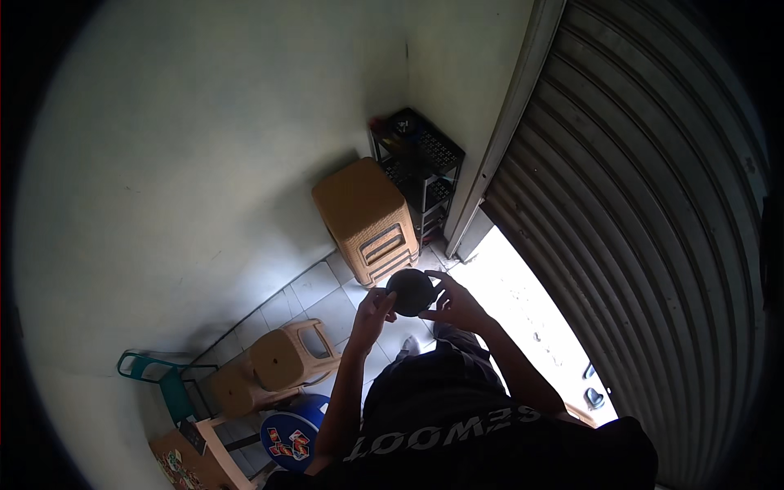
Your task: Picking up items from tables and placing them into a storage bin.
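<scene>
A round black object (411, 293), perhaps a lid or a shallow dish, is held up in front of my body at about waist height. My left hand (373, 311) pinches its left edge, the thumb lying over the near face. On the other side my right hand (454, 304) spans the right rim, with its fingers and thumb spread around it. Dim light hides the detail of the dark face.
Behind the object stands a tan woven-pattern plastic container (367, 214) beside a black shelf rack (438, 147). A ribbed metal shutter (612, 184) borders the right. At left are tan plastic stools (285, 361), a teal chair (174, 392), a blue round-topped stool (294, 435) and a table (211, 459).
</scene>
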The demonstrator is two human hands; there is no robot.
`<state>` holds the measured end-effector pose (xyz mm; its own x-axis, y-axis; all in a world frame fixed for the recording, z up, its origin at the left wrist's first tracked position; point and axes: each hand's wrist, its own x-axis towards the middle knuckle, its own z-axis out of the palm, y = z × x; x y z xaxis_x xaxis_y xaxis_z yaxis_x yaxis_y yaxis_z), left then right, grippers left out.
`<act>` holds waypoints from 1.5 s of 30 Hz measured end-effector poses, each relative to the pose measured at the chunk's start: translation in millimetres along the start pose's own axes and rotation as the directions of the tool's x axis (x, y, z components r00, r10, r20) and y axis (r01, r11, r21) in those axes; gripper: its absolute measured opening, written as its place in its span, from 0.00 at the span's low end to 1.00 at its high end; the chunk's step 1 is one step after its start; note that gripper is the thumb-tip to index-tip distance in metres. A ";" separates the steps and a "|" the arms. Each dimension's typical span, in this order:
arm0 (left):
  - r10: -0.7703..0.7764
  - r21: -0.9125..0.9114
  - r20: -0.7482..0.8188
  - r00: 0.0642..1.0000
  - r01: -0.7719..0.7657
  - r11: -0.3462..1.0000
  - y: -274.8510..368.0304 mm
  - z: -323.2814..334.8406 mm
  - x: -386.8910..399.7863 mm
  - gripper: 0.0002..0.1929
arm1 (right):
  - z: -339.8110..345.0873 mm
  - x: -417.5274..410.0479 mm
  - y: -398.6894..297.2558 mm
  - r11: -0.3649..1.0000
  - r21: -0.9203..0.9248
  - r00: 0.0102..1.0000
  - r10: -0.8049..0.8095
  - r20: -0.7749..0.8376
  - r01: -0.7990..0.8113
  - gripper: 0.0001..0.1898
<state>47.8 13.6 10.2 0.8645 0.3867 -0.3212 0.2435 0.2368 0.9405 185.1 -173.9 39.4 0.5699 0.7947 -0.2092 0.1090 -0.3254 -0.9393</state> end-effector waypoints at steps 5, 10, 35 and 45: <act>0.006 -0.034 0.017 1.000 -0.005 0.999 5.2 -6.5 26.8 0.15 | -8.5 29.0 2.1 1.000 0.001 1.000 0.018 -0.012 -0.018 0.49; 0.028 -0.056 0.038 0.999 -0.026 0.998 17.7 -8.4 68.5 0.16 | -26.3 65.9 2.7 1.000 0.027 1.000 0.014 -0.019 -0.014 0.49; -0.063 -0.119 -0.056 0.996 0.056 0.991 96.0 14.0 287.6 0.12 | -147.8 285.2 -5.8 0.850 -0.380 0.919 -0.393 0.001 0.364 0.54; -0.122 -0.212 -0.024 0.992 0.114 0.971 109.4 -20.4 358.3 0.12 | -138.2 357.2 -7.6 0.869 -0.414 0.933 -0.343 -0.112 0.270 0.54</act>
<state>375.2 196.3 -4.2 0.8178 0.3759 -0.4357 0.2417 0.4626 0.8530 500.4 41.5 9.3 0.5855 0.7952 0.1576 0.5858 -0.2806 -0.7603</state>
